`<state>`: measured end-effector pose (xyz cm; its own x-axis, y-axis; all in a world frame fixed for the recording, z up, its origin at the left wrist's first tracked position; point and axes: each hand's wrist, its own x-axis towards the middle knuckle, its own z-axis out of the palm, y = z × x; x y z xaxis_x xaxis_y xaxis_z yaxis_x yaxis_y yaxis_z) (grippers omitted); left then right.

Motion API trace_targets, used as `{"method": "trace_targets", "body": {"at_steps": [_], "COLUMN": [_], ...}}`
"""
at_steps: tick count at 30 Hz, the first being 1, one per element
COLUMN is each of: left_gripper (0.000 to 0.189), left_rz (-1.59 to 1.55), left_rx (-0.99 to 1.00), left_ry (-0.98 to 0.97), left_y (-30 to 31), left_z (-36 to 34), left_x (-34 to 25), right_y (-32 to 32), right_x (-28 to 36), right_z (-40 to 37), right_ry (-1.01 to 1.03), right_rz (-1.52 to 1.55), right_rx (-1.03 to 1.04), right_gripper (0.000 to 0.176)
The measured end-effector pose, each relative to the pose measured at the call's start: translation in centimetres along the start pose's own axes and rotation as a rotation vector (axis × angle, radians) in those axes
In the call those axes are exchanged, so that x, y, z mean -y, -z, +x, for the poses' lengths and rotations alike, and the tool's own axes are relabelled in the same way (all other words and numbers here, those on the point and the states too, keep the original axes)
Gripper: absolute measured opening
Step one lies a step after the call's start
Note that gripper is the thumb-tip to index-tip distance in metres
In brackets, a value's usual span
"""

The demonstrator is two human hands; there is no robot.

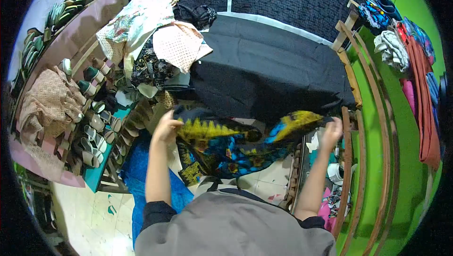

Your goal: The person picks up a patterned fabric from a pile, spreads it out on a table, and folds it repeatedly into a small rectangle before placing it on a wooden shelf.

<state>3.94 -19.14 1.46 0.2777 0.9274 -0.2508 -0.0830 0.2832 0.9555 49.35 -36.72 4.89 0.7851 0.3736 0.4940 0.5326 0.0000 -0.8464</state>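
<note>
I find nothing to read here: no words, labels, brands or numbers. The cloth [226,147] I hold carries only yellow and blue patterns, no lettering.

Soft printed cloth garment [231,147], yellow and blue on black, over a matt black cloth-covered tabletop [269,67]; bare wooden rails [351,81] alongside.

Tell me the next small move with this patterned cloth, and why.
Probably lift the patterned cloth forward onto the black table: left hand and right hand each grip a top corner, it hangs stretched between them at the table's near edge, and the heaped clothes lie far left.
</note>
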Motion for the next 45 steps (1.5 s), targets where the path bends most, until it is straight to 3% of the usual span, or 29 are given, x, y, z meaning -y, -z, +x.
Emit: {"method": "trace_targets", "body": {"at_steps": [1,2,3,4,6,8,11,12,14,15,16,18,20,21,22,23,24,25,27,28,29,30,31,32,34,36,38,40,45], "left_gripper": [0.040,0.032,0.027,0.022,0.017,0.015,0.020,0.023,0.029,0.033,0.034,0.035,0.035,0.034,0.034,0.034,0.034,0.035,0.045,0.055,0.058,0.060,0.059,0.057,0.048,0.034,0.023,0.019,0.019], "left_rz": [-0.167,-0.333,-0.326,-0.318,-0.401,-0.568,-0.588,-0.563,-0.433,-0.339,-0.391,-0.011,-0.636,-0.571,-0.506,-0.367,-0.222,-0.140,0.194,0.445,0.483,0.521,0.579,0.633,0.512,0.342,0.321,0.279,0.049], "left_rx": [-0.016,-0.032,-0.122,-0.212,-0.346,-0.325,-0.250,-0.231,-0.207,-0.329,-0.156,-0.540,-0.276,-0.408,-0.539,-0.730,-0.919,-0.856,-0.767,-0.732,-0.677,-0.619,-0.502,-0.380,-0.176,-0.044,0.063,0.097,0.136], "left_ry": [-0.044,-0.088,-0.152,-0.218,-0.177,0.041,0.104,0.111,0.278,0.224,0.039,0.166,-0.211,-0.270,-0.328,-0.363,-0.394,-0.333,-0.197,-0.115,-0.077,-0.037,-0.034,-0.032,-0.067,-0.163,-0.187,-0.176,-0.190], "left_y": [2.1,3.8,4.7,5.4,6.2,5.7,5.2,2.6,-3.0,-6.5,-4.9,-4.2,-1.7,0.3,2.6,5.1,6.6,6.7,6.8,6.9,5.1,2.2,-0.7,-3.6,-7.8,-12.1,-14.0,-14.9,-16.1], "left_z": [0.0,0.0,-0.6,-1.2,-1.4,-1.0,2.3,2.4,0.0,-2.1,0.3,-1.3,-2.0,-2.1,-2.3,-1.8,-1.2,-1.7,-2.0,-1.6,-1.9,-2.3,-3.0,-3.6,-4.0,-6.2,-7.5,-8.8,-10.1], "left_x": [0.2,0.3,-0.3,-0.8,0.4,3.0,11.8,12.8,8.1,3.9,5.6,0.3,-1.2,-1.0,-0.3,1.9,4.9,7.2,13.9,17.4,18.8,19.9,19.4,18.1,17.1,11.7,8.2,5.9,3.9], "right_y": [2.0,4.1,6.1,7.1,9.1,7.3,2.4,1.1,-1.1,-1.0,-0.6,1.8,5.3,5.7,6.2,6.8,6.3,6.7,5.0,4.1,3.3,1.9,-0.1,-1.5,-3.9,-5.2,-5.9,-6.2,-5.8], "right_x": [-4.2,-6.3,-4.7,-3.2,-8.4,-10.1,-7.2,-7.4,-9.0,-9.8,-10.6,-6.8,-9.0,-8.6,-7.6,-13.8,-11.4,-15.2,-18.4,-23.8,-20.7,-18.5,-17.0,-10.2,-5.4,-2.0,1.5,4.3,7.9], "right_z": [2.8,5.1,5.4,5.3,5.5,2.3,-4.2,-5.4,-5.5,-3.6,-1.7,0.6,1.4,0.5,-1.2,-2.3,-5.2,-7.4,-13.1,-16.0,-17.3,-18.5,-19.7,-19.4,-19.9,-19.7,-19.7,-19.9,-20.0], "right_ry": [0.183,0.205,0.038,0.002,0.081,0.116,-0.081,-0.037,-0.040,-0.116,-0.190,-0.240,-0.253,-0.260,-0.281,-0.184,-0.437,-0.485,-0.535,-0.572,-0.324,-0.292,-0.264,-0.325,-0.470,-0.326,-0.359,-0.334,-0.327], "right_rz": [-0.108,-0.071,0.010,0.002,-0.220,-0.388,-0.486,-0.500,-0.384,-0.152,0.081,0.060,0.178,0.121,-0.051,-0.154,0.115,0.019,0.027,0.030,-0.148,-0.181,-0.068,-0.098,0.156,0.234,0.311,0.370,0.479], "right_rx": [-0.269,-0.459,-0.376,-0.334,-0.040,0.244,0.515,0.556,0.485,0.218,-0.051,-0.488,-0.579,-0.642,-0.496,-0.428,-0.206,-0.009,0.076,0.105,0.220,0.299,0.310,0.388,0.502,0.577,0.604,0.555,0.443], "right_gripper": [0.013,0.017,0.019,0.017,0.015,0.017,0.029,0.031,0.033,0.033,0.034,0.033,0.040,0.041,0.040,0.037,0.033,0.031,0.030,0.028,0.024,0.023,0.022,0.021,0.022,0.023,0.016,0.010,0.012]}}
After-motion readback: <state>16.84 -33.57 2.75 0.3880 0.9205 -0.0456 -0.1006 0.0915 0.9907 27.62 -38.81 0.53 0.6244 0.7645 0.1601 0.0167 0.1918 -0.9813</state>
